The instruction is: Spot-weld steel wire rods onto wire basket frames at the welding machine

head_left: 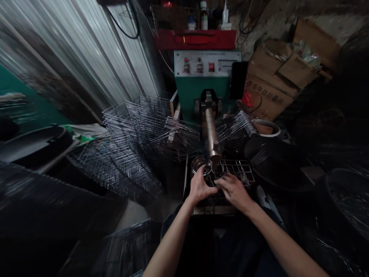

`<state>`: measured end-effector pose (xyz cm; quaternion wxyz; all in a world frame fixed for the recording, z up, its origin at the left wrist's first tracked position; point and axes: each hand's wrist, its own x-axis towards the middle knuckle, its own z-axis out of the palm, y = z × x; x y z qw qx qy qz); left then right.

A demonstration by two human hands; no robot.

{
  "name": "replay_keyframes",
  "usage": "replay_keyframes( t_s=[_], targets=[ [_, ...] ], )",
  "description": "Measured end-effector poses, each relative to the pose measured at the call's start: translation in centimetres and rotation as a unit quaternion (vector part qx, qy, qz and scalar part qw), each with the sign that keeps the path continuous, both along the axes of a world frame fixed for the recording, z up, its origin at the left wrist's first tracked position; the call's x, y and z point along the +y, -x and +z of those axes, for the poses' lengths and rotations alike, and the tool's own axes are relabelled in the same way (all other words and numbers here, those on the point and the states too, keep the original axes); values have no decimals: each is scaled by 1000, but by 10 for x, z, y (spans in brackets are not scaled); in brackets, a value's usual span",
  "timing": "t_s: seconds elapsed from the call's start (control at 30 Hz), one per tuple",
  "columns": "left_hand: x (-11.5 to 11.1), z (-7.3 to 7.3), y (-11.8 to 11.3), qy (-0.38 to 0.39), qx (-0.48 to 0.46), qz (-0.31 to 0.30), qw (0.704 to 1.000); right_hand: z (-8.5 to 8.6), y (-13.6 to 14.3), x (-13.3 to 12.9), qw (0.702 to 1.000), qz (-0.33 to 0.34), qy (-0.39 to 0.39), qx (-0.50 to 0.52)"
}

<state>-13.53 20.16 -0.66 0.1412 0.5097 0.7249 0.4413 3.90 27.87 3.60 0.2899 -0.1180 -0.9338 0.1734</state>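
Observation:
Under the metal cylinder arm (211,132) of a green bench machine, both my hands are on a small wire grid (238,169). My left hand (198,186) curves around the grid's left part, its fingers close to the arm's lower tip and its thumb pointing right. My right hand (235,192) pinches the near edge, with its fingertips bent down and partly hidden. Behind my left fingers sits a round metal part (198,163). Dim light hides the exact wires between my fingers.
A large stack of wire grids (129,134) leans at left. Loose wires (235,125) lie beside the arm. A dark round pan (273,161) stands at right. Behind are the control panel (207,63), a phone (238,80) and a cardboard box (276,80).

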Motion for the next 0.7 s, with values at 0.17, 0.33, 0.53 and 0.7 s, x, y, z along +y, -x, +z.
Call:
replay_keyframes(
  t_s=[0.17,0.33,0.53,0.7],
  targets=[
    [4,-2,8,-4,2,-6,1000,-3,7,3,1000,3,-6,-5],
    [3,-1,10,-11,5,-4,1000,-3,8,2,1000,3,-16,-10],
    [6,-4,12,-11,23,-8,1000,-6,9,5,1000,5,-22,-10],
    [3,-8,15,-19,21,-23,999,-5,11,2,1000,25,-4,12]
  ],
)
